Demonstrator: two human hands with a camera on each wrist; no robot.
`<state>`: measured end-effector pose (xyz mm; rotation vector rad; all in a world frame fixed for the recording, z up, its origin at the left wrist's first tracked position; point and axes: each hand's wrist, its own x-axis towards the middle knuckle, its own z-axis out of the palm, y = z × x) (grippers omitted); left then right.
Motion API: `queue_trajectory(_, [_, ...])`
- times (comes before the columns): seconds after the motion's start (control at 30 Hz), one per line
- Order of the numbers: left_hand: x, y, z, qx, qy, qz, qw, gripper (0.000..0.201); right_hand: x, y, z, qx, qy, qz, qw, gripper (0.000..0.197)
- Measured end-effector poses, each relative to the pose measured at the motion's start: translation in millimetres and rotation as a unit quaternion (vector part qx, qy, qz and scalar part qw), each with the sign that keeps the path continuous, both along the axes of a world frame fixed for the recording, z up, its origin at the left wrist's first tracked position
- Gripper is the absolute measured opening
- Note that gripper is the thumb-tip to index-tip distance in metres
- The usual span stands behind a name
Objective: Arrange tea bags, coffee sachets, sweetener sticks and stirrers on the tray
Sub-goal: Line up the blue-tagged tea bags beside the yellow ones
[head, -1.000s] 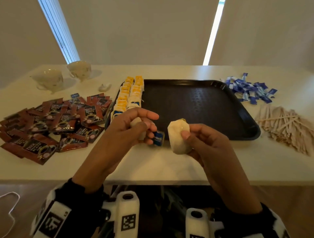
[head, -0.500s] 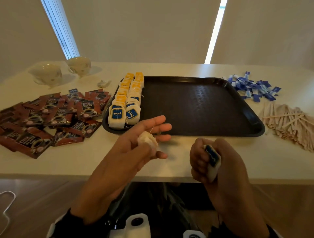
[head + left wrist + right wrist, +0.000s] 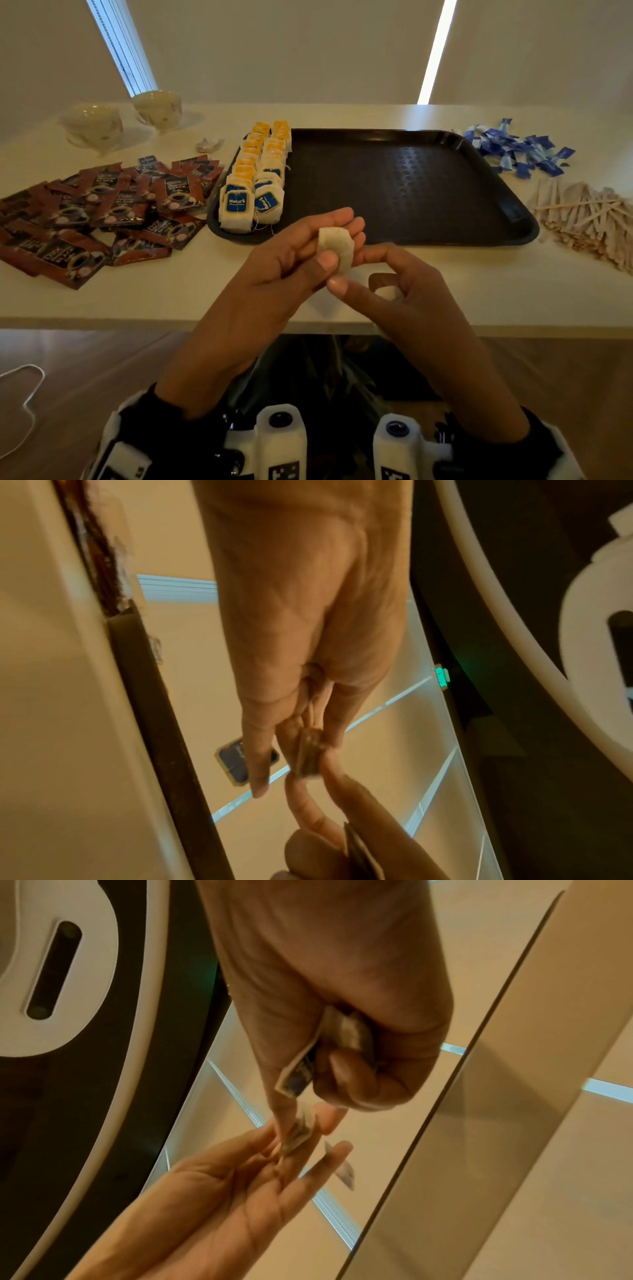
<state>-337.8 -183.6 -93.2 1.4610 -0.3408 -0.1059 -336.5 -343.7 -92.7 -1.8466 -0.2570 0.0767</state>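
Observation:
My left hand (image 3: 337, 241) pinches a white tea bag (image 3: 339, 251) between thumb and fingers, just in front of the black tray (image 3: 411, 192). In the left wrist view that tea bag (image 3: 308, 753) sits at the fingertips and its blue tag (image 3: 234, 761) hangs beside them. My right hand (image 3: 351, 272) touches the same bag with index finger and thumb. Its other fingers curl round a second tea bag (image 3: 387, 293), also seen folded in the palm as the second tea bag (image 3: 342, 1034). Two rows of tea bags (image 3: 260, 181) stand along the tray's left side.
Coffee sachets (image 3: 102, 205) lie spread left of the tray. Blue sweetener sticks (image 3: 513, 150) and wooden stirrers (image 3: 589, 219) lie to its right. Two cups (image 3: 92, 126) stand at the back left, with a small crumpled wrapper (image 3: 207, 144) nearby. The table's front edge runs under my wrists.
My right hand has come up and left from near the table edge to meet the tea bag in my left hand. The left hand has risen slightly toward the tray.

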Motion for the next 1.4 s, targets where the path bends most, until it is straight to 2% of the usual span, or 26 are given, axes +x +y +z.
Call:
queue_trajectory(0.07, [-0.8,-1.1,0.4,0.045,-0.025,0.0,0.999,0.045,2.0,-1.7,-0.5,0.013,0.014,-0.009,1.0,0.015])
queue_trajectory(0.13, [-1.6,-0.3,2.6,0.07,-0.039,-0.002,0.997,0.045,2.6,-5.8,-0.1,0.036,0.044,0.0,0.998,0.018])
queue_trajectory(0.23, [0.4,5.4,6.8,0.028,-0.031,0.015,0.999,0.039,0.5,-11.9,0.3,0.093,0.125,0.021,0.988,0.034])
queue_trajectory(0.3, [2.2,9.4,10.2,-0.008,-0.029,0.037,0.999,0.04,-0.5,-14.7,-1.7,0.127,0.164,0.03,0.978,0.034])
queue_trajectory(0.43, [3.6,9.0,19.5,0.038,-0.053,0.08,0.995,0.036,-1.0,-15.0,-5.7,0.177,0.176,0.035,0.968,0.022])
queue_trajectory(0.53, [5.4,4.6,20.8,0.084,-0.028,0.077,0.993,0.041,-1.1,-14.4,-6.4,0.204,0.177,0.041,0.962,0.023])
queue_trajectory(0.63, [6.3,0.7,18.9,0.104,0.014,0.027,0.994,0.042,0.5,-12.7,-7.3,0.179,0.169,0.025,0.969,0.036])
queue_trajectory(0.73, [7.9,-1.6,16.7,0.118,0.034,-0.012,0.992,0.035,1.2,-11.0,-6.6,0.144,0.149,0.003,0.978,0.035])
queue_trajectory(0.87, [12.3,0.9,10.6,0.075,0.04,0.039,0.996,0.026,-0.8,-12.0,-3.2,0.138,0.12,0.01,0.983,0.028])
queue_trajectory(1.0, [12.7,0.5,8.6,0.041,0.063,0.046,0.996,0.022,-0.4,-14.0,0.1,0.14,0.094,0.018,0.985,0.026])
queue_trajectory(1.17, [15.7,3.3,7.5,0.066,0.06,0.067,0.994,0.03,2.5,-16.8,1.9,0.124,0.037,0.013,0.991,0.021])
queue_trajectory(1.3, [12.7,2.0,10.6,0.043,0.082,0.055,0.994,0.028,5.8,-19.6,5.7,0.087,-0.013,-0.003,0.996,0.02])
queue_trajectory(1.4, [12.2,-1.7,12.1,0.057,0.076,0.042,0.995,0.026,7.0,-19.0,11.7,0.074,-0.047,-0.005,0.996,0.016])
